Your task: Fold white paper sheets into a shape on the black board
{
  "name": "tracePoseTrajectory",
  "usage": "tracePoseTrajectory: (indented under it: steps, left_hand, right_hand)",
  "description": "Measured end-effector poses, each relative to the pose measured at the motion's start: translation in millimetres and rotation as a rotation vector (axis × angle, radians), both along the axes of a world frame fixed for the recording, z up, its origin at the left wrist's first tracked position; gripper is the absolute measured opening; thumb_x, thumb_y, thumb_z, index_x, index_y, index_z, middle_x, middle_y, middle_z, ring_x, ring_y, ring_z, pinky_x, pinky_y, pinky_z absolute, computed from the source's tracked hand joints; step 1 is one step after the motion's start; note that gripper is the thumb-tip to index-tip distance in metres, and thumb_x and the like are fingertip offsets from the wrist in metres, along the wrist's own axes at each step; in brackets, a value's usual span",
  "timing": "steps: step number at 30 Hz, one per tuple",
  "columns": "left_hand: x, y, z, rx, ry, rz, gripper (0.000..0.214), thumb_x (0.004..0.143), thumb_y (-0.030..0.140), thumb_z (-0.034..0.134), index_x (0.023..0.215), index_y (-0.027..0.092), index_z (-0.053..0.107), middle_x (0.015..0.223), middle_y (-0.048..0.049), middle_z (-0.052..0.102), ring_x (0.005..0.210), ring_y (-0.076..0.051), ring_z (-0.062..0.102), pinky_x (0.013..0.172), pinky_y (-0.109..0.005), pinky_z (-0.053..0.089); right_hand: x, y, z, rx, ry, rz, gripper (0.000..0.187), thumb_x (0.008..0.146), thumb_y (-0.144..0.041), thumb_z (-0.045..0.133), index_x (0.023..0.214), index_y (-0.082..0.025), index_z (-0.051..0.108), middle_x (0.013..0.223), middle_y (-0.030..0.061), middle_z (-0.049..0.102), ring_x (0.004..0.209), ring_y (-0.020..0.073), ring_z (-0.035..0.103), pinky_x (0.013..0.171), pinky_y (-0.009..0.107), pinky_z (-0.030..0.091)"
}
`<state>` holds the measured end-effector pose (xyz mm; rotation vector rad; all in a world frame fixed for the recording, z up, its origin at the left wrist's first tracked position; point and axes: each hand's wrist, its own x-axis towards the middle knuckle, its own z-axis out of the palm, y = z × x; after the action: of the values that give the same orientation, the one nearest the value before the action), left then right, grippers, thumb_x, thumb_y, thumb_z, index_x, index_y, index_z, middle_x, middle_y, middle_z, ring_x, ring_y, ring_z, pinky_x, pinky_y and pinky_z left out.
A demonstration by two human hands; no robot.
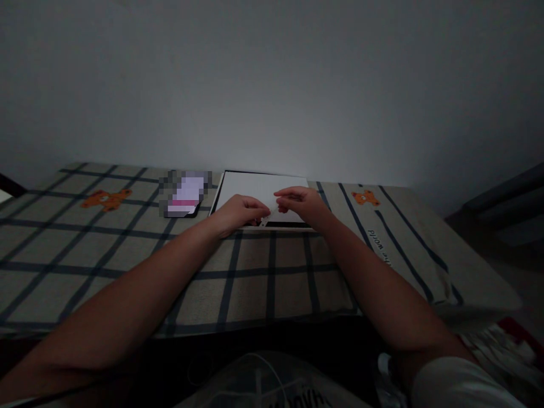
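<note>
A flat white panel with a black border (259,190) lies on a checked cloth (127,255) against the wall. Both my hands rest on its near edge. My left hand (238,214) is curled, fingertips pinched at a thin white strip (268,217) that lifts off the panel's near edge. My right hand (300,204) pinches the same strip from the other side, fingers pressed together. The strip is small and dim, so I cannot tell whether it is film or paper.
A phone with a lit, blurred screen (185,195) lies left of the panel. The cloth carries orange bear prints (106,199) and dark grid lines. A plastic bag with a white cord (263,385) sits in my lap. Dark furniture stands at the far right.
</note>
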<state>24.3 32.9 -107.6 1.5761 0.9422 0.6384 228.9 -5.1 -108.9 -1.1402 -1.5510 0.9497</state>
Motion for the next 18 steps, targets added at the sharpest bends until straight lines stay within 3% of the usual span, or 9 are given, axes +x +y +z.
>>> tracePoseTrajectory:
  steps: [4,9,14,18]
  left_hand:
    - [1.1,-0.7,1.4,0.066,0.016,0.057,0.015,0.069,0.032,0.074,0.070,0.017,0.073,0.057,-0.0014,0.062,0.052,-0.011,0.053,0.052,-0.024,0.041]
    - [1.9,-0.8,0.7,0.106,0.057,0.071,0.018,0.069,0.036,0.074,0.071,0.018,0.074,0.055,-0.0020,0.063,0.051,-0.011,0.054,0.049,-0.023,0.039]
    - [4.5,-0.8,-2.6,0.032,0.026,0.138,0.017,0.066,0.032,0.076,0.069,0.016,0.073,0.059,-0.0029,0.066,0.052,-0.012,0.057,0.053,-0.024,0.045]
    - [6.2,-1.0,-3.3,-0.031,-0.087,0.210,0.019,0.065,0.032,0.079,0.073,0.015,0.073,0.065,-0.0024,0.069,0.059,-0.012,0.061,0.062,-0.025,0.051]
  right_hand:
    - [1.8,2.6,-3.6,-0.039,0.015,0.004,0.036,0.074,-0.046,0.072,0.093,-0.015,0.071,0.078,0.0064,0.073,0.068,0.0139,0.065,0.068,0.031,0.054]
    - [0.2,2.0,-3.9,0.035,-0.069,-0.036,0.029,0.076,-0.045,0.069,0.082,-0.016,0.069,0.073,0.0047,0.070,0.066,0.0139,0.063,0.066,0.031,0.052]
    - [-7.1,-5.7,0.9,0.318,-0.285,-0.133,0.020,0.082,-0.039,0.064,0.078,-0.019,0.067,0.078,0.0047,0.068,0.069,0.0144,0.059,0.067,0.030,0.048]
    - [-10.6,-10.9,2.5,0.524,-0.454,-0.068,0.016,0.087,-0.033,0.058,0.081,-0.020,0.065,0.077,0.0038,0.065,0.070,0.0144,0.056,0.070,0.030,0.045]
